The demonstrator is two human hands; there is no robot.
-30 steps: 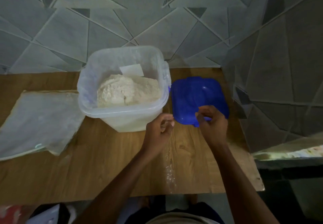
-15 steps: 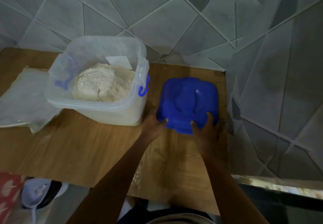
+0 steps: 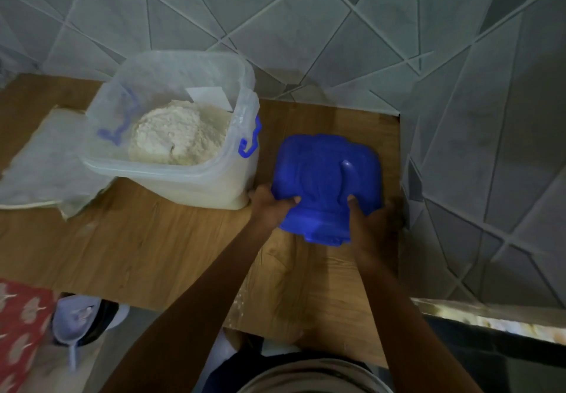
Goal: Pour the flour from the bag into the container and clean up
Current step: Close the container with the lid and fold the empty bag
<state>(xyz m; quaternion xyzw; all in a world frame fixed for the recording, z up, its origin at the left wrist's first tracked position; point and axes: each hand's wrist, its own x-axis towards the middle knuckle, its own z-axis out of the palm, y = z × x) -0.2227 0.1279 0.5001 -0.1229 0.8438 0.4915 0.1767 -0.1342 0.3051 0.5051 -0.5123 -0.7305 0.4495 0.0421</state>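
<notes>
A clear plastic container (image 3: 171, 175) with blue side clips stands on the wooden table (image 3: 128, 239), holding a mound of flour (image 3: 180, 135). To its right is the blue lid (image 3: 327, 178), its near edge tilted up off the table. My left hand (image 3: 269, 205) grips the lid's near left corner, thumb on top. My right hand (image 3: 364, 218) grips the near right side, thumb on top and fingers underneath. The emptied flour bag (image 3: 46, 162) lies flat at the container's left.
Tiled walls close in behind and at the right of the table. A little spilled flour (image 3: 237, 300) dusts the table's front edge. Below the table at left are a red patterned cloth (image 3: 21, 331) and a pale shoe (image 3: 76, 322).
Both hands moved from rubbing together above the table to the blue lid and took hold of its near edge, which has lifted. The camera shifted right and down.
</notes>
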